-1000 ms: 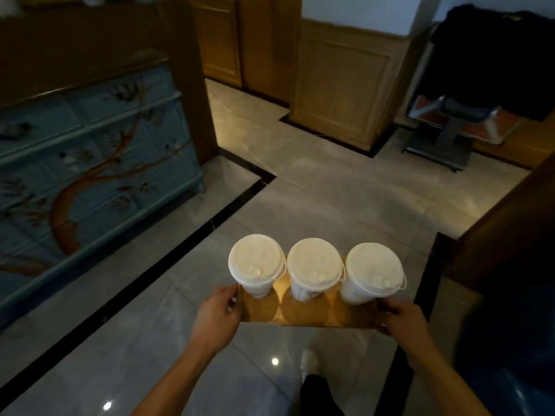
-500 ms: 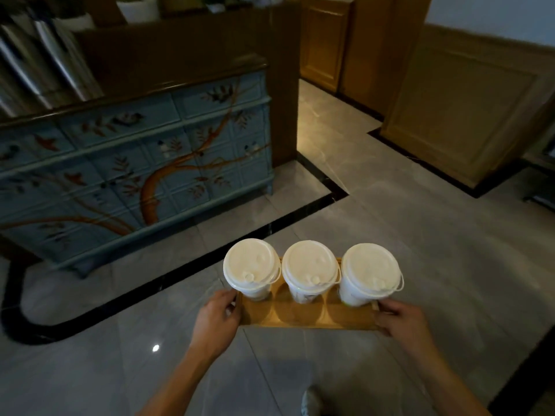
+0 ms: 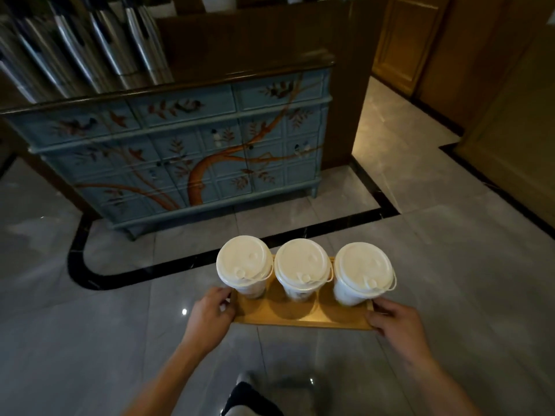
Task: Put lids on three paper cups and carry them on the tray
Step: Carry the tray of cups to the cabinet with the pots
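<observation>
- Head view: my left hand (image 3: 210, 318) grips the left short end of the flat rectangular wooden tray (image 3: 303, 318), and my right hand (image 3: 396, 321) grips the right short end.
- Tray's long axis runs left to right, held level above the grey tiled floor (image 3: 450, 265).
- Three white lidded paper cups (image 3: 301, 267) stand upright in a row along it, close together.
- Blue painted cabinet (image 3: 186, 157) stands ahead to the left; open floor lies to the right, with wooden panelling (image 3: 516, 139) at its far right edge.
</observation>
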Motion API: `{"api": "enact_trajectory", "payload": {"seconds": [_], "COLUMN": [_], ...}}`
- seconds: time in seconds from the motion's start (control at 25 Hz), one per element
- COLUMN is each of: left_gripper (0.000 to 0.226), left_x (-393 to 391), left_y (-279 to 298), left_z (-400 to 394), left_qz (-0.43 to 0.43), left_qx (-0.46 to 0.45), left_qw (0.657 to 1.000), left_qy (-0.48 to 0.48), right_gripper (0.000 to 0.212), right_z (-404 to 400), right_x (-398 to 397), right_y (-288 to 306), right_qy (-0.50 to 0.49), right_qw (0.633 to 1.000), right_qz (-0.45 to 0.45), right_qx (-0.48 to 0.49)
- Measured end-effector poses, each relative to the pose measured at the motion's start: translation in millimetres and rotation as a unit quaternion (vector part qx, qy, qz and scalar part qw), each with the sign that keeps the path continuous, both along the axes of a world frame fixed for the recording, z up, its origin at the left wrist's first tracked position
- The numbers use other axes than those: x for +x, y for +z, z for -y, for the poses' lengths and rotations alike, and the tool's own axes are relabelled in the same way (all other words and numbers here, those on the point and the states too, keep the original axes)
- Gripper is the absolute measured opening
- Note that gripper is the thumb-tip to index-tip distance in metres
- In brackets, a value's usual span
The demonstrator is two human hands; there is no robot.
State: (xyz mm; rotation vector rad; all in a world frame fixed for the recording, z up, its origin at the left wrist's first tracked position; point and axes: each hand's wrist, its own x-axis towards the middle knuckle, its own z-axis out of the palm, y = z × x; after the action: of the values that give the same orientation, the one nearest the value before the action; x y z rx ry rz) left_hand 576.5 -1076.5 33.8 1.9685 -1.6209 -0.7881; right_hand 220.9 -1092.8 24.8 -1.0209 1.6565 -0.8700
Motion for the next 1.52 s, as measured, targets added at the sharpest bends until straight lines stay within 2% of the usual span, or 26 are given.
{"api": "enact_trajectory", "payload": {"seconds": [0.24,0.76,1.04,1.4,1.52], "left_gripper": [0.023,0.028,0.013,0.016,0.016], "left_x": [31,153,210,240,241], "left_y": [-1,-1,7,11,13], "left_z": [35,172,240,344,385], "left_qz": [-0.011,0.011,0.010,0.022,0.002], "left_qx": [-0.005,-0.035,-0.036,-0.027,-0.034], "left_qw": [1.000,0.997,0.994,0.991,0.991], "left_qy": [0.029,0.060,0.101,0.125,0.132], "right_gripper": [0.036,0.028,0.025,0.030,0.025], "right_z": [58,218,302,431,486], "right_x": [32,157,219,256,262], "right_y": [-2,4,1,-3,3], "right_qy": [0.030,0.053,0.063,0.085,0.095], "right_qw": [1.000,0.998,0.998,0.996,0.994], "right_qz": [0.006,-0.003,0.002,0.028,0.052], "right_qx": [-0.005,-0.016,-0.017,-0.010,0.001]}}
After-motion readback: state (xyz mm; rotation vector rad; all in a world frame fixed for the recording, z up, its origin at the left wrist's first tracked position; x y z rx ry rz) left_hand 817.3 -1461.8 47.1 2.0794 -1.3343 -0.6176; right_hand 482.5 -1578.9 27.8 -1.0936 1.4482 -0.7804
